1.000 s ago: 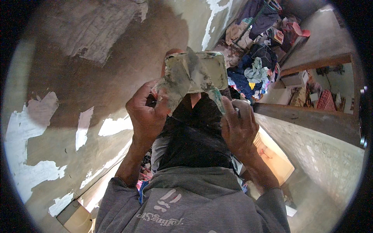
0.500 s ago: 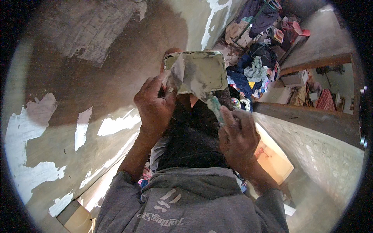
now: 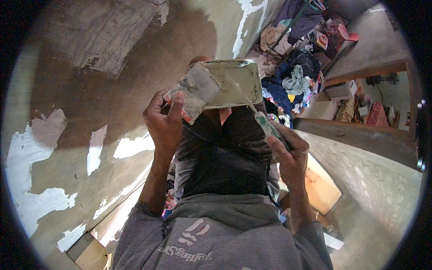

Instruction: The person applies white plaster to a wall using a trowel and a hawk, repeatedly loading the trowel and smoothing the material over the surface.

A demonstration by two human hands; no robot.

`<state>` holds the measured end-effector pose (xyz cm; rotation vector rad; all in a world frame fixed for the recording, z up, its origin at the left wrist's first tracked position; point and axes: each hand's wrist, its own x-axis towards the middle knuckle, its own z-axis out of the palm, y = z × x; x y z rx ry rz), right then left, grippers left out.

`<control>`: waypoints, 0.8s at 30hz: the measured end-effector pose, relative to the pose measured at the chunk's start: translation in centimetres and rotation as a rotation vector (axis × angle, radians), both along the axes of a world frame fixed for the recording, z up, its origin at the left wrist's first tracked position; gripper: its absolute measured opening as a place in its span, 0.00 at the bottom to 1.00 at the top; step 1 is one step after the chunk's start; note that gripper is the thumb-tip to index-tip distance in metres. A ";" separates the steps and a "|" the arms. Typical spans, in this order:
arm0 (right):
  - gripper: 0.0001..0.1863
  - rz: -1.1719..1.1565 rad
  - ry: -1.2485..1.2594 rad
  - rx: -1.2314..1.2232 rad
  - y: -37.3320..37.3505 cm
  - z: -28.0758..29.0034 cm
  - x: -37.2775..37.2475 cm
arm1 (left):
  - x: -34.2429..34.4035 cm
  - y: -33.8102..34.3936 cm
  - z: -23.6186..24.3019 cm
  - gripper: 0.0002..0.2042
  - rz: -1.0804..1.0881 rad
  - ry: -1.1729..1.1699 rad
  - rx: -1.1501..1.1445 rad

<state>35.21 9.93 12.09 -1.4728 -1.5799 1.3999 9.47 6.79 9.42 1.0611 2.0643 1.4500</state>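
My left hand (image 3: 164, 119) is closed on a flat, dirty, pale scraper (image 3: 195, 92) with orange marks, tilted over the left part of a shallow rectangular tray (image 3: 245, 81). The tray has a pale greenish inside and a stained rim and sits above my dark-clothed legs (image 3: 220, 157). My right hand (image 3: 292, 150) is closed round the mottled green handle (image 3: 263, 123) of a knife-like tool. Its thin blade (image 3: 243, 96) reaches up and left into the tray, seen almost edge-on. What supports the tray is mostly hidden.
A wall (image 3: 90, 63) with white patches rises on the left. A heap of clothes (image 3: 294, 81) lies at upper right. A framed mirror or opening (image 3: 369, 103) is on the right, with a lower wall (image 3: 373, 189) and a tan panel (image 3: 321, 189) below.
Since half a second ago my left hand has moved left, turning the scraper flatter. My right hand has moved right and rotated, so the tool's blade now appears edge-on.
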 end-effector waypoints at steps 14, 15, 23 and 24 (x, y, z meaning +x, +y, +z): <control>0.16 0.092 0.083 0.203 2.5 -2.5 -1.2 | -1.2 -0.6 -1.3 0.09 -0.068 -0.288 -0.032; 0.16 0.072 0.121 0.102 2.6 -2.1 -1.1 | -1.4 -0.6 -1.4 0.08 -0.062 -0.309 -0.026; 0.15 0.040 0.189 -0.176 1.9 -1.2 -0.2 | -1.4 -0.2 -1.2 0.08 -0.022 -0.520 -0.001; 0.15 0.044 0.197 -0.180 1.8 -1.3 -0.1 | -1.5 -0.3 -1.5 0.09 -0.021 -0.536 0.009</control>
